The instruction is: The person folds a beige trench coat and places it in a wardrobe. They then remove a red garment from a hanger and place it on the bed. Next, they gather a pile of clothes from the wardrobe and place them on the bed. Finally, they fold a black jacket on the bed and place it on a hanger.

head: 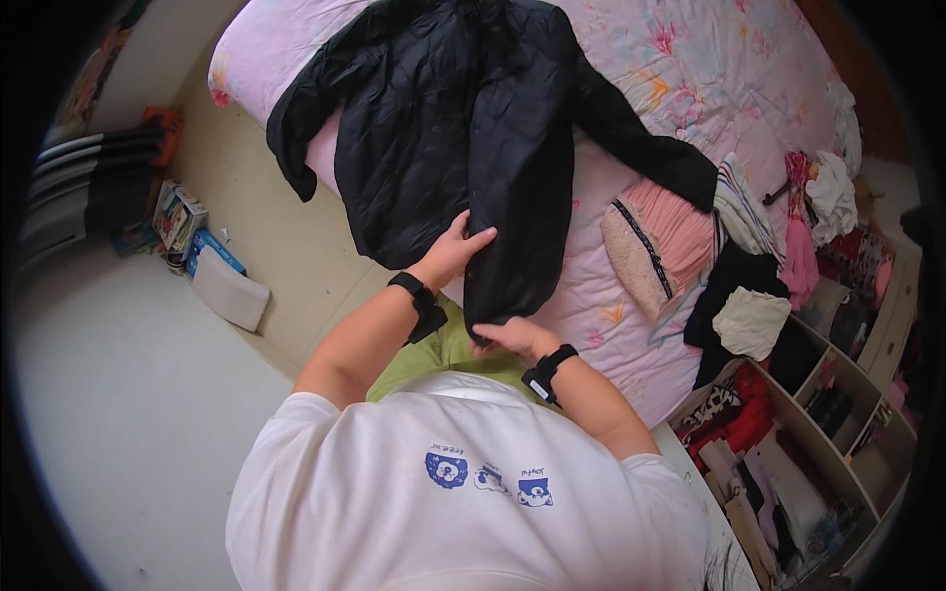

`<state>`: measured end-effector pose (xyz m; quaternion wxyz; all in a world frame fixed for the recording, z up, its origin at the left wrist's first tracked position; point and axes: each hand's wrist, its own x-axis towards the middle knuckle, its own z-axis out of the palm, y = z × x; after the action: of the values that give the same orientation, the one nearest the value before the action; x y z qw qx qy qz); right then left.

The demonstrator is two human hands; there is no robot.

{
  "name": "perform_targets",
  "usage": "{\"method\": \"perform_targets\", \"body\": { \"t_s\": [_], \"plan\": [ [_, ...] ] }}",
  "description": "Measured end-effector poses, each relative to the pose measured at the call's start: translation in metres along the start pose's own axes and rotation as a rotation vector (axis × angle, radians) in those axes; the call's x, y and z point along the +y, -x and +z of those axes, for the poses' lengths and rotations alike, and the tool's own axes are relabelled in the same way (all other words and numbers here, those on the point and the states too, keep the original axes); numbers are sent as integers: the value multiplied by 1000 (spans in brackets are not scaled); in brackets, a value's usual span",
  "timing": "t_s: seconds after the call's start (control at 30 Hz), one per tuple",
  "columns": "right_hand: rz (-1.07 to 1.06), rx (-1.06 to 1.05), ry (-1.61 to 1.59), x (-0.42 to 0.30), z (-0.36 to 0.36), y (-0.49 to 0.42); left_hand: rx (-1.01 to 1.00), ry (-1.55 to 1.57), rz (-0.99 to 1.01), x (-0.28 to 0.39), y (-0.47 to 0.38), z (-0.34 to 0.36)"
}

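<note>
A black jacket (414, 140) lies spread on the bed with its front side up and its sleeves out to both sides. My left hand (452, 255) holds the edge of its right-hand front panel (521, 177), thumb and forefinger at the border. Lower down, my right hand (515, 337) grips the bottom corner of the same panel, close to my body. The fingers under the cloth are partly hidden. Both wrists wear black bands. The jacket's right-hand sleeve reaches to a folded pink pleated garment (665, 229) with lace and a black trim.
The bed has a pink floral cover (687, 81). Right of the jacket are a striped white cloth (739, 203), a black garment (728, 292) and a folded cream cloth (751, 323). An open compartmented cabinet (828, 399) holds clothes. Boxes (179, 214) stand by the left wall.
</note>
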<state>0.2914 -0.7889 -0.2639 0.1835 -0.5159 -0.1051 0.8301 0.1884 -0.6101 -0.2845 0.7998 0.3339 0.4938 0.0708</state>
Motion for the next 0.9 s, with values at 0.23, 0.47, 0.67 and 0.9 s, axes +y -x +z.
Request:
{"method": "perform_targets", "body": {
  "t_s": [0.23,0.47,0.67,0.9],
  "plan": [
    [247,191,480,15,-88,3,189,-853,377,-18,29,-12],
    [-580,1000,34,-37,-149,-26,-477,-1424,28,-63,70,-53],
    [-378,631,22,-84,-86,-57,222,-933,200,-33,41,-73],
    [-121,-46,196,-29,-94,5,764,-797,535,33,-43,-78]
  ]
}}
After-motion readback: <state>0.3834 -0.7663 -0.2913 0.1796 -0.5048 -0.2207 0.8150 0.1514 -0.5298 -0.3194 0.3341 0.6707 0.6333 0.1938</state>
